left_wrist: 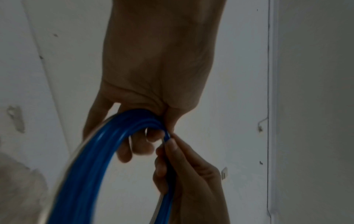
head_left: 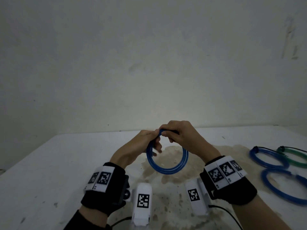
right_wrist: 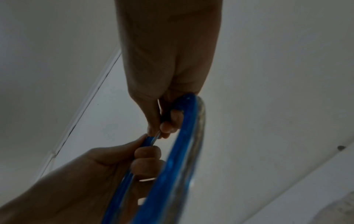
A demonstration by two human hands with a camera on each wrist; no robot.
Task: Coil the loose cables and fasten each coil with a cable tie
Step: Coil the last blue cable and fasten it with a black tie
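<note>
Right now I am pinching the top of the blue coil (head_left: 167, 170) with both grips, left hand (head_left: 141, 143) and right hand (head_left: 181, 136), above the desk (head_left: 49, 163). Tied coils (head_left: 267, 158) are lying far right, partly cut off; my fingers are hiding any tie.

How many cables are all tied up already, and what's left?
Three coils lie on the table: two blue coils and a green coil; ties show on some. The left hand and right hand hold another blue coil, with no tie visible yet.
</note>
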